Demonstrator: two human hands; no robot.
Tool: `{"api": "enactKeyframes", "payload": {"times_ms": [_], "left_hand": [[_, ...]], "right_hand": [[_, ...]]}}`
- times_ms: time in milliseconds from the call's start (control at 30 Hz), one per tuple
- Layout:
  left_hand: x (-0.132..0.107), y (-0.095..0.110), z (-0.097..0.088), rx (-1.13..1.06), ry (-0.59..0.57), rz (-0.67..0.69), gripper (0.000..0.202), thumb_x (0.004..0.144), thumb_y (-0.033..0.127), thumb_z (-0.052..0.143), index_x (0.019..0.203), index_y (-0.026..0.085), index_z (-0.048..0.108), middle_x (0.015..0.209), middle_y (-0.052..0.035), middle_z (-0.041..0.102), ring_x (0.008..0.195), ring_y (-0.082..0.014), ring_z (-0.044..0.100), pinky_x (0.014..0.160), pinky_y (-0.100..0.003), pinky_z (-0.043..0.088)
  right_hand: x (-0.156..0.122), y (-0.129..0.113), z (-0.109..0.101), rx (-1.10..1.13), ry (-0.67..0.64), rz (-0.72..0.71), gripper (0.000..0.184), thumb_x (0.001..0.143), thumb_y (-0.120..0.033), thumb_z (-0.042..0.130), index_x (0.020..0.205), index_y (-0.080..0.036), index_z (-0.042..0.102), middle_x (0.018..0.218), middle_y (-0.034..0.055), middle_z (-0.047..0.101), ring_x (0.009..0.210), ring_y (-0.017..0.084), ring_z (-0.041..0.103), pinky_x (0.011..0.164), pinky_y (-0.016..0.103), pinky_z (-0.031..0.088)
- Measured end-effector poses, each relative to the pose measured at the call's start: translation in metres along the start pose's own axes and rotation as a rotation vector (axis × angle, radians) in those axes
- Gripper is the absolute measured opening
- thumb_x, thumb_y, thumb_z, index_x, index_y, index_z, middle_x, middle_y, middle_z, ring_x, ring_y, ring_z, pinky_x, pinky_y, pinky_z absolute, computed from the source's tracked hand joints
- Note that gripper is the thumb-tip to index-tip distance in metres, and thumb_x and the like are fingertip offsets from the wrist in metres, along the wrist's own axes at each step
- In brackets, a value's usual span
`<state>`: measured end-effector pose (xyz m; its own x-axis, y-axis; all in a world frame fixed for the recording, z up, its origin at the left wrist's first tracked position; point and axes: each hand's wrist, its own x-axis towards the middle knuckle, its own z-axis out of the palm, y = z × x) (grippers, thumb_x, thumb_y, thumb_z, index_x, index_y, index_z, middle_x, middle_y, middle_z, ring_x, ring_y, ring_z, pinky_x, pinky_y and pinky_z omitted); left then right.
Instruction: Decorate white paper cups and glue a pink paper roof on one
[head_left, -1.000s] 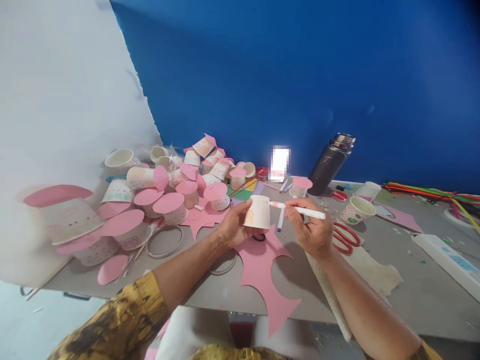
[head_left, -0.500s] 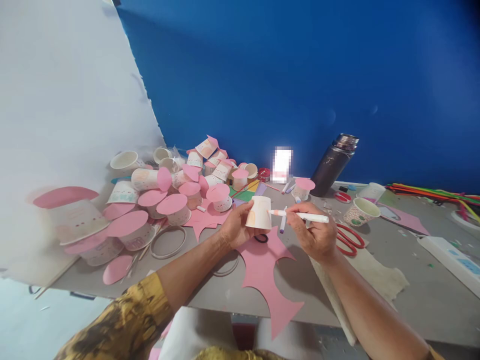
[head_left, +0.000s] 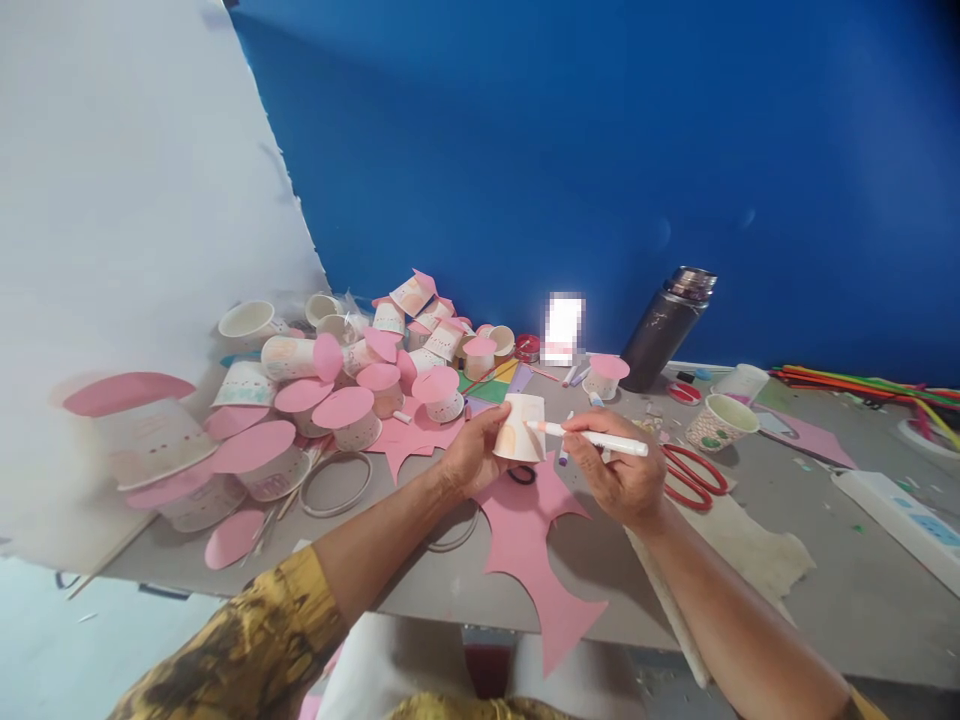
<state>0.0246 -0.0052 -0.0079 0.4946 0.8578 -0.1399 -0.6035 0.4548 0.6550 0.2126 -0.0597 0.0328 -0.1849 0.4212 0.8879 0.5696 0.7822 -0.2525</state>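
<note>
A white paper cup (head_left: 522,425), upside down and slightly tilted, is held in my left hand (head_left: 480,450), whose fingers go round its left side and underneath. Pale orange marks show on the cup's wall. My right hand (head_left: 616,470) grips a white felt-tip pen (head_left: 613,442) with an orange tip end, pointing left. The pen's tip meets the front wall of the cup. Below both hands lies a cut-out sheet of pink paper (head_left: 517,540) with curved edges, a dark ring on it.
Paper cups with pink discs (head_left: 343,408) crowd the left side. At the right are red-handled scissors (head_left: 694,478), a cloth (head_left: 757,550), a patterned cup (head_left: 721,424) and a power strip (head_left: 900,515). A dark flask (head_left: 667,335) stands by the blue wall.
My right hand has shifted slightly left, bringing the pen tip from the cup's right edge further onto its front wall. The cup has turned a little in my left hand.
</note>
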Motion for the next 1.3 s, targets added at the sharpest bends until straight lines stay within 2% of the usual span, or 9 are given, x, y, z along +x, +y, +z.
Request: {"api": "enactKeyframes", "payload": {"times_ms": [233, 467, 633, 867, 1067, 1300], "left_hand": [[0.0004, 0.0006, -0.0003, -0.01, 0.004, -0.01, 0.027, 0.097, 0.029, 0.06, 0.109, 0.008, 0.072, 0.095, -0.0144, 0.077, 0.08, -0.0239, 0.071, 0.071, -0.036, 0.058], [0.0018, 0.0018, -0.0041, 0.009, -0.057, -0.024, 0.036, 0.097, 0.037, 0.061, 0.119, 0.01, 0.069, 0.104, -0.0167, 0.077, 0.088, -0.0275, 0.073, 0.078, -0.041, 0.059], [0.0013, 0.0027, -0.0042, -0.006, -0.06, -0.028, 0.037, 0.096, 0.037, 0.062, 0.121, 0.011, 0.069, 0.104, -0.0156, 0.077, 0.086, -0.0269, 0.073, 0.077, -0.041, 0.059], [-0.001, 0.003, 0.0027, 0.014, -0.002, -0.032, 0.034, 0.098, 0.032, 0.058, 0.119, 0.009, 0.071, 0.103, -0.0168, 0.078, 0.088, -0.0282, 0.074, 0.074, -0.039, 0.06], [-0.0011, 0.0008, 0.0045, -0.013, 0.047, -0.018, 0.027, 0.1, 0.027, 0.055, 0.11, 0.009, 0.072, 0.096, -0.0144, 0.078, 0.083, -0.0239, 0.073, 0.072, -0.035, 0.06], [-0.0002, -0.0009, 0.0043, -0.029, 0.039, -0.015, 0.026, 0.098, 0.025, 0.058, 0.111, 0.007, 0.072, 0.097, -0.0144, 0.079, 0.084, -0.0234, 0.074, 0.075, -0.033, 0.059]], "right_hand": [[-0.0018, 0.0018, -0.0011, -0.019, 0.002, 0.054, 0.012, 0.098, -0.022, 0.06, 0.091, -0.022, 0.068, 0.073, 0.0016, 0.073, 0.059, 0.016, 0.066, 0.056, 0.029, 0.05], [0.0011, 0.0031, -0.0053, -0.056, 0.028, 0.116, 0.014, 0.097, -0.024, 0.059, 0.086, -0.023, 0.068, 0.07, 0.0001, 0.073, 0.056, 0.016, 0.065, 0.057, 0.029, 0.051], [0.0008, 0.004, -0.0057, -0.061, 0.027, 0.144, 0.016, 0.097, -0.025, 0.058, 0.085, -0.023, 0.067, 0.066, -0.0007, 0.071, 0.053, 0.015, 0.063, 0.055, 0.028, 0.05], [-0.0024, 0.0028, -0.0057, -0.031, 0.151, 0.185, 0.006, 0.096, -0.026, 0.064, 0.092, -0.023, 0.068, 0.069, -0.0015, 0.07, 0.054, 0.015, 0.065, 0.052, 0.026, 0.05], [-0.0019, -0.0004, -0.004, -0.017, 0.055, 0.109, 0.007, 0.097, -0.023, 0.062, 0.092, -0.023, 0.067, 0.075, 0.0008, 0.074, 0.06, 0.016, 0.068, 0.058, 0.028, 0.053], [-0.0017, 0.0006, -0.0025, -0.014, 0.038, 0.087, 0.007, 0.097, -0.021, 0.062, 0.092, -0.023, 0.067, 0.077, 0.0007, 0.074, 0.057, 0.014, 0.065, 0.054, 0.026, 0.049]]}}
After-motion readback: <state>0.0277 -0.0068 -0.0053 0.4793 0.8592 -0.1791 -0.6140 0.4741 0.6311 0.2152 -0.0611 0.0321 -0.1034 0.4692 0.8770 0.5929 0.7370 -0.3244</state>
